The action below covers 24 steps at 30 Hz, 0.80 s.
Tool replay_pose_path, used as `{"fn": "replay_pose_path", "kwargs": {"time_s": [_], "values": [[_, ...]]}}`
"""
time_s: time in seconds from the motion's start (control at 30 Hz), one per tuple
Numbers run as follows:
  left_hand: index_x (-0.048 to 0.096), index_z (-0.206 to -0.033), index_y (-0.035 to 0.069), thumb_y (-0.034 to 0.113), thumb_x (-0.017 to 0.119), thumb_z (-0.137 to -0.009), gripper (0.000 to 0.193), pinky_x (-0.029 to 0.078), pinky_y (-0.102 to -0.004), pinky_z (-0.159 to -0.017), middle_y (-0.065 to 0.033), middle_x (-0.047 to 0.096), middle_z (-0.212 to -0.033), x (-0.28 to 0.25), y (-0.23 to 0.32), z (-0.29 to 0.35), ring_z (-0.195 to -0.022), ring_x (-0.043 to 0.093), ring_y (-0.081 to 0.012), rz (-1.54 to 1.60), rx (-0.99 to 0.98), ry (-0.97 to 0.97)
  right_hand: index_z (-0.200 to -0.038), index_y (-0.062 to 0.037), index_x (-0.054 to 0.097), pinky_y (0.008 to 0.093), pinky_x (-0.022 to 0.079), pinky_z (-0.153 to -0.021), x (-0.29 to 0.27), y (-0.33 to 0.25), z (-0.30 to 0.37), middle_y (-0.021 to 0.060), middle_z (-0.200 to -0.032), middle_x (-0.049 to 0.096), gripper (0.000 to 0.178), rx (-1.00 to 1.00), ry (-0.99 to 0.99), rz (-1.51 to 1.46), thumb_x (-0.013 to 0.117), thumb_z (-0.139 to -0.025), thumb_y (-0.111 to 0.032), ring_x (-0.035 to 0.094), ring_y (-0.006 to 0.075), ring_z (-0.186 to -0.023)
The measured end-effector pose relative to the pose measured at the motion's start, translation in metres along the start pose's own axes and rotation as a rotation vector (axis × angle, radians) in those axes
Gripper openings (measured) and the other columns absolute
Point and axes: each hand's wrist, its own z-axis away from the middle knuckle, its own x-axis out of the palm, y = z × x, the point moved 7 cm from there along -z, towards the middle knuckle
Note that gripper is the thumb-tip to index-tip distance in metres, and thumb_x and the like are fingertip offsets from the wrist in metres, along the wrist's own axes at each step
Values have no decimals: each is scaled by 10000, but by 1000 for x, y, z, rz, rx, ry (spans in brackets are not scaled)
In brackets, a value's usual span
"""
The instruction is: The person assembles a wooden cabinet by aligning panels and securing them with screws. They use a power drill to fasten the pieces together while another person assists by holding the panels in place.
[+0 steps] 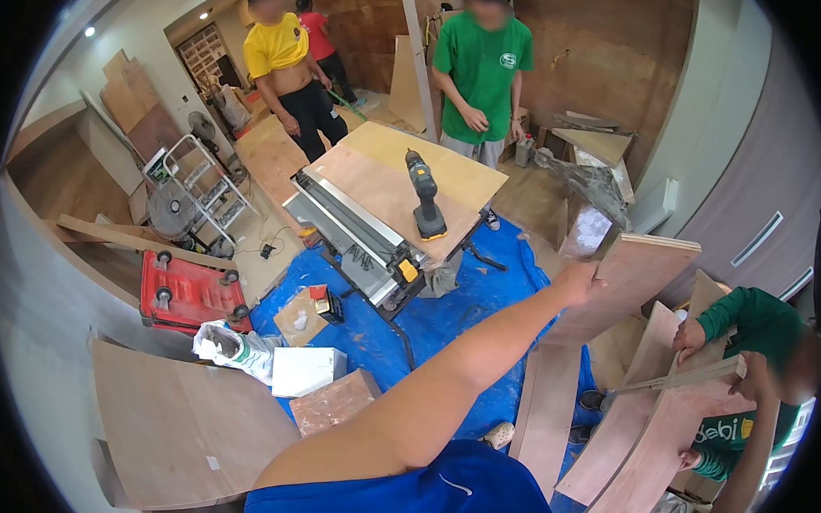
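Observation:
My left arm stretches forward across the picture, and my left hand (583, 282) closes on the edge of a plywood board (643, 266) that stands up from the floor area. At the right, my right hand (752, 375) grips the end of a pale wooden strip (687, 375); its fingers are partly hidden. Beneath the strip lie several long plywood panels (635, 436). A co-worker in a dark green long-sleeved top (739, 313) holds these panels, one hand (690, 337) above the strip and the other (690, 459) below it.
A folding work table (368, 165) carries a plywood sheet and a cordless drill (423, 198). Blue sheeting (481, 304) covers the floor. Two people (483, 69) (282, 58) stand behind the table. Left are a red wheeled platform (192, 290), a white box (307, 372) and a stepladder (209, 191).

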Motion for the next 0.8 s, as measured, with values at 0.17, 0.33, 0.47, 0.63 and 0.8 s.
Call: {"fn": "replay_pose_path", "kwargs": {"time_s": [0.17,0.33,0.47,0.63,0.8], "values": [[624,-1141,20,276,660,-912,345,507,-502,-819,-256,685,-998,-23,-8,13,-967,651,-435,-45,-1,-19,-920,3,665,439,550,-696,21,-20,-21,190,-864,710,461,146,98,-75,836,-500,90,704,367,-815],[609,-1101,12,306,667,-903,359,496,-525,-837,-274,677,-989,-62,-9,41,-971,642,-460,-84,-79,-84,-1067,-5,651,490,555,-765,62,-24,-62,211,-976,703,388,279,169,-153,757,-698,55,693,397,-911],[687,-1043,39,337,676,-878,341,523,-505,-730,-237,700,-920,-54,-34,35,-834,677,-413,-152,-51,1,-1385,-110,537,517,478,-986,118,73,-77,237,-1346,558,583,222,334,218,717,-831,-155,571,393,-1203],[723,-953,33,409,675,-894,384,526,-466,-671,-195,720,-879,-80,-64,63,-786,695,-360,-136,-166,-99,-1438,-119,502,467,361,-1144,118,-51,-68,205,-1561,360,603,90,479,221,668,-865,-200,392,413,-1393],[695,-1013,-15,396,680,-917,422,522,-439,-751,-237,708,-915,-92,-47,57,-858,690,-392,-306,-111,-59,-1171,-51,645,444,458,-989,158,-176,54,195,-1264,594,342,103,802,-257,690,-835,-101,554,402,-1160]]}}
